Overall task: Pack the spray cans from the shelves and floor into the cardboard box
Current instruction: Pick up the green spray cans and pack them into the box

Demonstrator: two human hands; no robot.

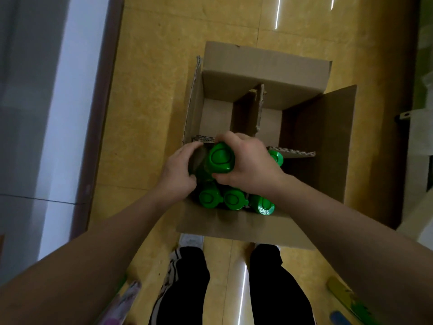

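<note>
Looks like a shop or stockroom aisle: glossy yellow floor point(150, 90) with strip-light reflections point(278, 12), divided cardboard box point(264, 64) of identical green-capped spray cans point(234, 199), colourful packaged goods point(346, 299) at the lower edges.

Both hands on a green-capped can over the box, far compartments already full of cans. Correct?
No. In the head view the left hand and right hand do hold the green-capped can over the cardboard box, but the far compartments are empty; the packed cans stand nearer the person.
</note>
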